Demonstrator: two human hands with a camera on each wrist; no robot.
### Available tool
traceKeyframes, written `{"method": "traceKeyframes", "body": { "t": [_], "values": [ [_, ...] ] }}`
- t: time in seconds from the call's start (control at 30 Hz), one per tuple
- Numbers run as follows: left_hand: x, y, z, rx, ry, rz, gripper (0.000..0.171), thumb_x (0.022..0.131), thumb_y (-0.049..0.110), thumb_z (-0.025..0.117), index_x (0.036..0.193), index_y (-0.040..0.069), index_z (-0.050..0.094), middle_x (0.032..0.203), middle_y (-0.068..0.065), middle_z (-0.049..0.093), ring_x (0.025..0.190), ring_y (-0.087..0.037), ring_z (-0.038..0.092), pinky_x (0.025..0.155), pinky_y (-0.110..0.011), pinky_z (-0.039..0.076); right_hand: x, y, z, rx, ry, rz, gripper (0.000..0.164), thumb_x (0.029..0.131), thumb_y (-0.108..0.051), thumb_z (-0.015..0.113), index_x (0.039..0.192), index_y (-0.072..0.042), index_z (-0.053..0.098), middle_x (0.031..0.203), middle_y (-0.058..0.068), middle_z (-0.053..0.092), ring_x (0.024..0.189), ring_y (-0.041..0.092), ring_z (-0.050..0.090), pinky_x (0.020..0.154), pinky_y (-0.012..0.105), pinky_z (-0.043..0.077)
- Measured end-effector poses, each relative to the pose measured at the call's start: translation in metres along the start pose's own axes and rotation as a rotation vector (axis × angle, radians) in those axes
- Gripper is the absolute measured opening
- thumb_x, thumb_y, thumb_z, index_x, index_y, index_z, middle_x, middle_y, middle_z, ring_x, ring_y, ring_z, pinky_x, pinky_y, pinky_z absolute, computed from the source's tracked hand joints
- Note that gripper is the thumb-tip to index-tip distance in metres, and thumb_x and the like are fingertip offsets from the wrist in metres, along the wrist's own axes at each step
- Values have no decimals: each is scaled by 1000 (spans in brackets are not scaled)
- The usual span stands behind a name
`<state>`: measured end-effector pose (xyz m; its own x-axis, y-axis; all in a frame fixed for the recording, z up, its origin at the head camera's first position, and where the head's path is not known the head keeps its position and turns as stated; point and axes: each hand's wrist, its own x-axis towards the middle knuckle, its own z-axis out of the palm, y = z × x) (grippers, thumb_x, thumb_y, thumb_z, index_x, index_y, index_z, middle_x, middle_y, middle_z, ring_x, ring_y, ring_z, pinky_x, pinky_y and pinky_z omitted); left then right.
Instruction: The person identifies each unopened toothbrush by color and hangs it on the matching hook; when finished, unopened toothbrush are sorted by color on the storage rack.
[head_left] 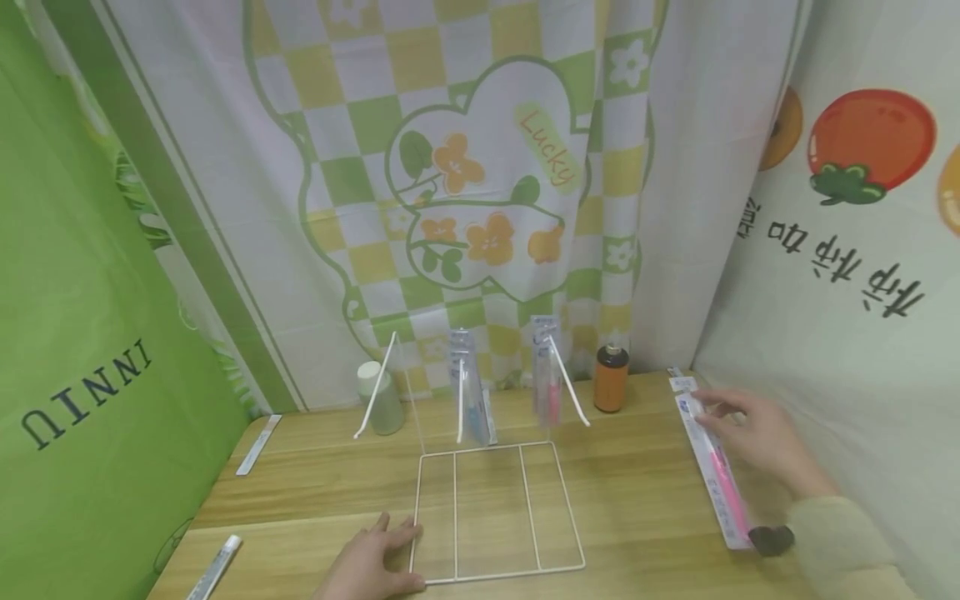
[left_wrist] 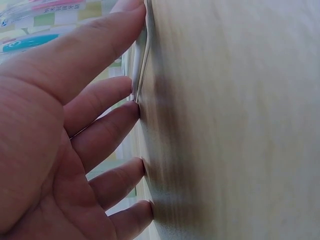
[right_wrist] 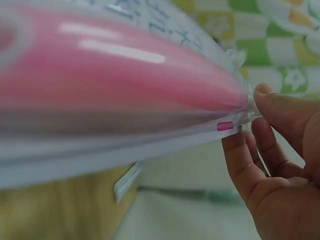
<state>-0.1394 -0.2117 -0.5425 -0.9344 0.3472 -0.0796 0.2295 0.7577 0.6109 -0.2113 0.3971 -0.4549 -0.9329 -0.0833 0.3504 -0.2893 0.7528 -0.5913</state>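
A white wire display rack [head_left: 530, 508] stands on the wooden table. Packaged toothbrushes hang on its middle and right hooks, one with a blue handle [head_left: 474, 417] and one with a pink handle [head_left: 553, 402]. My left hand [head_left: 369, 557] rests at the base's front left corner, thumb and fingertips touching the wire, fingers spread and fairly straight. On the right, my right hand [head_left: 753, 429] pinches the upper end of a packaged pink toothbrush [head_left: 723, 483] between thumb and fingers. Its clear cover and pink handle fill much of the right wrist view.
Behind the rack stand a pale bottle [head_left: 384, 407] with a white cap and an orange bottle [head_left: 611, 385] with a dark top. A flat, narrow package [head_left: 258, 446] and a white tube [head_left: 215, 569] lie on the left. Curtains hang around the table [head_left: 630, 508].
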Motion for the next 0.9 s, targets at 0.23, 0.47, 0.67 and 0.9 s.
{"method": "traceKeyframes", "body": {
  "t": [0.23, 0.47, 0.67, 0.9],
  "values": [
    [0, 4, -2, -2, -7, 19, 80, 80, 48, 92, 146, 11, 67, 157, -12, 57, 145, -68, 34, 104, -93, 18, -4, -66, 13, 112, 210, -190, 42, 87, -3, 88, 127, -9, 78, 109, 10, 78, 96, 8, 66, 79, 10, 55],
    [-1, 4, -1, -13, 2, 23, 81, 79, 48, 93, 146, 10, 67, 157, -12, 57, 146, -67, 34, 105, -92, 19, -22, -127, 25, 323, 293, -319, 50, 78, 18, 86, 123, -2, 77, 114, 12, 73, 98, 6, 67, 77, 18, 63],
    [-2, 4, 0, -5, 14, 31, 81, 79, 50, 92, 146, 11, 67, 157, -11, 58, 145, -67, 36, 106, -91, 20, -36, -158, 36, 440, 389, -531, 48, 72, 20, 85, 118, 8, 76, 109, 16, 70, 97, 8, 70, 72, 18, 63],
    [-1, 2, 1, -3, 11, 42, 81, 79, 50, 92, 146, 11, 67, 156, -11, 58, 146, -66, 36, 107, -91, 21, -51, -189, 43, 608, 389, -716, 36, 91, -10, 86, 116, 13, 74, 109, 17, 68, 97, 10, 71, 78, 19, 63]
  ]
}}
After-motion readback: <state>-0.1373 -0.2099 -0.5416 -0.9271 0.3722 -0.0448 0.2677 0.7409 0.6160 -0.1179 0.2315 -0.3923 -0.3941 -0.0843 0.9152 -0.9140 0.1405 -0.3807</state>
